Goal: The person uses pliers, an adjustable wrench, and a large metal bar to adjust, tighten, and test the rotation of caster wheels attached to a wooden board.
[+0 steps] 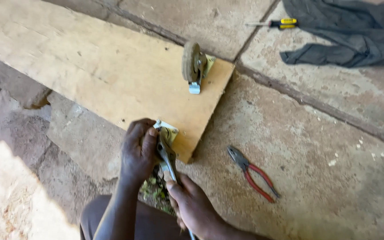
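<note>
Two bare hands worked at the near corner of a long, flat, pale wooden board (pixel 103 66) that lay on the rough concrete floor (pixel 316 146). The left hand (pixel 139 149) was curled almost shut, its fingers wrapped over a small pale metal plate (pixel 169 132) at the board's edge. The right hand (pixel 193 204) was closed around the handle of a grey metal tool (pixel 167 158). I could not tell just what kind of tool it was. Its long side ran from the right hand up and a little left, and its tip pointed at the metal plate, touching it there.

Further up the board, near its far corner, stood a dusty round wheel in a metal bracket (pixel 194 64), on its edge. On the floor to the right lay red-handled pliers (pixel 254 173), jaws pointing up and left, well apart from the hands. Far off at the top lay a yellow-and-black screwdriver (pixel 276 23) just beside a crumpled dark grey cloth (pixel 347 33).
</note>
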